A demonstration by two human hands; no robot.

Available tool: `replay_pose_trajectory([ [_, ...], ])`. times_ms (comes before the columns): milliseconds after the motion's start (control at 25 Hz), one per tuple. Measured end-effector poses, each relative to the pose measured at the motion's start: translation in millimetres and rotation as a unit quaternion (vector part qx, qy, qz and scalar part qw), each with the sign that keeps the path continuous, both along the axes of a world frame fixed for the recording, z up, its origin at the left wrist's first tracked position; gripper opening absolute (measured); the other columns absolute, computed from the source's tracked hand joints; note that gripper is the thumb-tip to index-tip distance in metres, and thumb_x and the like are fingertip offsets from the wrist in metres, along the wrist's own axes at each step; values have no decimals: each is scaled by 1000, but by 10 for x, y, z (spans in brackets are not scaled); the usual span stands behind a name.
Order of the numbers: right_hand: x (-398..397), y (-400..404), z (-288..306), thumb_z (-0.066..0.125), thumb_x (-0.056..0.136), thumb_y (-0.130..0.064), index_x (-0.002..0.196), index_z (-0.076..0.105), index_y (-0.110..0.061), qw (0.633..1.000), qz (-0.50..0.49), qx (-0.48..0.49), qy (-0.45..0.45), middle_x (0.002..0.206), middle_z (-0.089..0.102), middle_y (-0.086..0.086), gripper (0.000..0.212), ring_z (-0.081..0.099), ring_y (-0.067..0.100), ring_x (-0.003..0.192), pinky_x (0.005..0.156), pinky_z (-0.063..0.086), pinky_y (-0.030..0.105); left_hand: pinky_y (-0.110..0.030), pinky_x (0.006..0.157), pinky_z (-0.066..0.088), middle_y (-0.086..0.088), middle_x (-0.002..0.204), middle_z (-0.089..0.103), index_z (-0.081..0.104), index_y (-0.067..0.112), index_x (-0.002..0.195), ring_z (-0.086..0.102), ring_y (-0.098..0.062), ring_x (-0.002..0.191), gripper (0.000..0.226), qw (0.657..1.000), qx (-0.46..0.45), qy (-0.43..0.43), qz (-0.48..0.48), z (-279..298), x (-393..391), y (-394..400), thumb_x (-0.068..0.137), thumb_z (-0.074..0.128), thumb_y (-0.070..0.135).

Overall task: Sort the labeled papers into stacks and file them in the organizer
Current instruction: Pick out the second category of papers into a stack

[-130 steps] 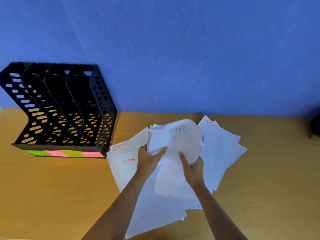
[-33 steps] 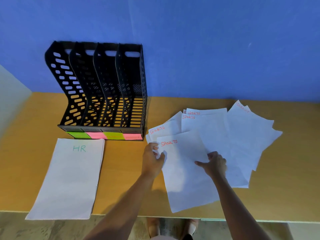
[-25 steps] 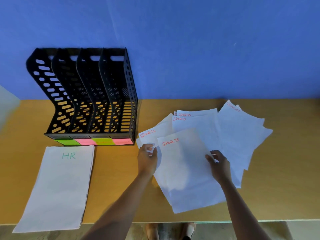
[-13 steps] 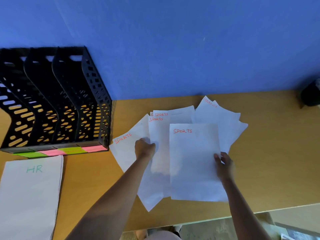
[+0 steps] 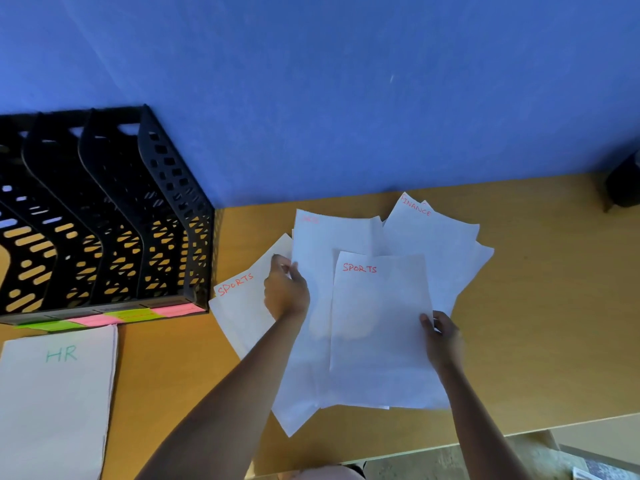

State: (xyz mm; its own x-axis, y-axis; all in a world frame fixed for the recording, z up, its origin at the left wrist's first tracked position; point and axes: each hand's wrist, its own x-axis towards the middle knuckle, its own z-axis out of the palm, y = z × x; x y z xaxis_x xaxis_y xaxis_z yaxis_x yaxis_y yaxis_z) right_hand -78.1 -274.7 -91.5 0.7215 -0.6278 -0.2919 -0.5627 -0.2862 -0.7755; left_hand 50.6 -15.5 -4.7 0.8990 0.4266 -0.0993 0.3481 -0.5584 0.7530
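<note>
White sheets lie fanned on the wooden desk. A sheet marked SPORTS (image 5: 379,327) lies on top, and my right hand (image 5: 441,336) pinches its right edge. My left hand (image 5: 285,292) grips the left edge of another white sheet (image 5: 332,244) behind it, whose label is blurred. A further SPORTS sheet (image 5: 239,306) lies to the left, under that hand. Sheets marked FINANCE (image 5: 436,233) spread at the back right. A stack labelled HR (image 5: 55,393) rests at the front left. The black four-slot organizer (image 5: 104,216) stands at the back left with nothing in it.
Green and pink sticky labels (image 5: 114,318) run along the organizer's front base. A dark object (image 5: 623,185) sits at the desk's far right against the blue wall. The desk's front edge (image 5: 485,438) runs just below the papers.
The HR stack now lies at the front left. My right hand has drawn the top SPORTS sheet rightward and squared it. My left hand has shifted onto the sheet behind it.
</note>
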Motion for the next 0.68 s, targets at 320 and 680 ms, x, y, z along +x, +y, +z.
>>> replay_pose_trajectory([
  [320,107,-56,20,59,98,-23,103,67,-14,1000,5,12,23,90,69,4,14,63,27,79,61,42,29,-24,46,28,4,73,54,53,13,98,45,-13,61,18,972,53,-227,-21,693,542,412,104,42,26],
  [680,137,61,165,54,100,-30,82,62,-10,999,-36,0,-6,74,61,6,29,56,26,69,53,36,28,-32,59,40,-2,78,62,56,13,99,60,-27,72,18,984,-51,-162,-57,456,169,193,103,46,27],
])
